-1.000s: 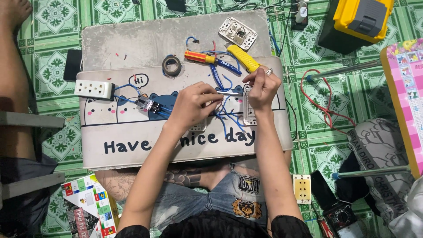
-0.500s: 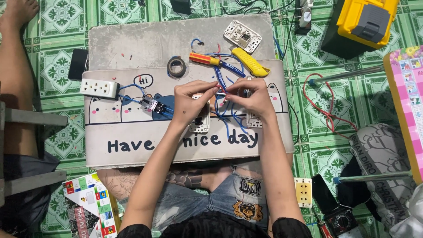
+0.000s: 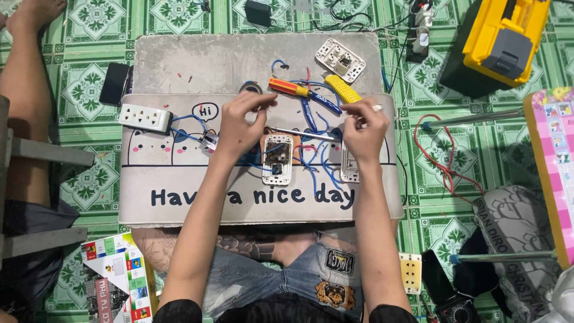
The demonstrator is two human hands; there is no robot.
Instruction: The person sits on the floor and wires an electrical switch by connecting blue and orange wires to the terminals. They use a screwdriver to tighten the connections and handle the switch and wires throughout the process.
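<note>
Centre of the surface: a white rectangular plastic switch plate (image 3: 278,158) lies flat, its open middle showing dark and coppery parts, with thin blue insulated wires (image 3: 311,161) looping around it. Just above it a slim, shiny metal rod (image 3: 299,133) stretches between the two hands. The left hand (image 3: 239,122) curls its fingers (image 3: 266,101) together above the rod's left end; whether they pinch it, I cannot tell. The right hand (image 3: 365,128), a ring on one finger, closes its fingers near the rod's right end over a second white plate (image 3: 350,170).

Further out sit an orange-handled screwdriver (image 3: 290,88), a yellow-handled tool (image 3: 342,88), a white socket face (image 3: 340,60) and a white multi-outlet power strip (image 3: 144,117). All rests on a grey lap table printed with cartoon cats (image 3: 179,191), over green patterned floor tiles (image 3: 89,78).

Half a second ago both hands met in the middle over the wires; now they are drawn apart, the left raised higher.
</note>
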